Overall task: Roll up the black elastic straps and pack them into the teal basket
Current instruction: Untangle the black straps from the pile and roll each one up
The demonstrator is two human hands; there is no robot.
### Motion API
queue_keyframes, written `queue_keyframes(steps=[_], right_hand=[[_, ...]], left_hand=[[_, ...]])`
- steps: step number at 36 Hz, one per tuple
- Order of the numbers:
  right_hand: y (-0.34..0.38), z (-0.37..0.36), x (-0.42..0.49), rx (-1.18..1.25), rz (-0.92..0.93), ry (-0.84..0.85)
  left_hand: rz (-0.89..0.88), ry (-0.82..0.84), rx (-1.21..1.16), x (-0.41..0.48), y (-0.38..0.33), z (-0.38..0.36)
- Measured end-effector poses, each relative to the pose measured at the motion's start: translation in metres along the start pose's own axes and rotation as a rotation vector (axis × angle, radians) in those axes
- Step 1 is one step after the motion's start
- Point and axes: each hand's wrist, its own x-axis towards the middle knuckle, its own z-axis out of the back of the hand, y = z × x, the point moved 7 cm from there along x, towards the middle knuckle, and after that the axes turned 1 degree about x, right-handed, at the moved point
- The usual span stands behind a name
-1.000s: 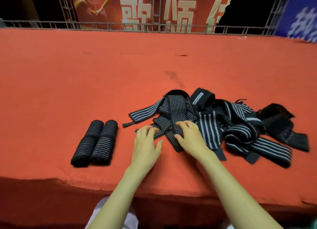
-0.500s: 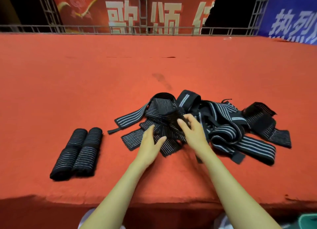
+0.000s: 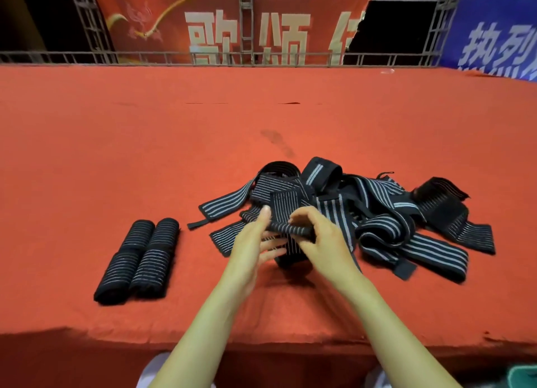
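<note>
Both hands meet at the near edge of the strap pile (image 3: 363, 213) on the red tabletop (image 3: 145, 143). The right hand (image 3: 319, 239) has its grip pinched on a striped strap (image 3: 290, 213); the left hand (image 3: 250, 245) has fingers spread open against it. Two rolled straps (image 3: 136, 259) lie at 9 o'clock. The teal basket (image 3: 523, 376) peeks in at 5 o'clock.

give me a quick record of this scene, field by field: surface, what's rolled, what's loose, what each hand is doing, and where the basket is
surface: red cloth table
rolled: two rolled straps, side by side, left of the hands
loose: pile of straps, tangled, to the right
left hand: open, fingers against the strap being rolled
right hand: gripping the strap being rolled
basket: teal corner at bottom right, below the table edge
</note>
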Motion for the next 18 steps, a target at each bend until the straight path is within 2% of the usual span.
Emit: queue_keyframes(steps=[3, 6, 8, 10, 14, 16, 18], right_hand=[[-0.001, -0.012, -0.009, 0.051, -0.011, 0.141], [-0.003, -0.017, -0.015, 0.203, -0.115, 0.301], [-0.003, -0.009, -0.013, 0.229, -0.130, 0.259], [-0.002, -0.001, -0.008, 0.178, -0.115, 0.222], [0.008, -0.003, -0.006, 0.009, -0.072, 0.352], [0.008, -0.005, -0.004, 0.019, -0.084, 0.376], [0.008, -0.004, -0.002, 0.077, -0.107, 0.327]], left_hand=[[0.003, 0.006, -0.033, -0.003, -0.004, 0.009], [-0.027, -0.035, 0.006, -0.001, -0.006, 0.023], [-0.085, -0.032, 0.089, 0.000, -0.011, 0.032], [-0.188, 0.055, 0.256, -0.003, -0.021, 0.032], [-0.320, 0.306, 0.525, -0.016, -0.032, 0.015], [-0.383, 0.312, 0.580, -0.018, -0.037, 0.014], [-0.465, 0.230, 0.575, -0.018, -0.042, 0.019]])
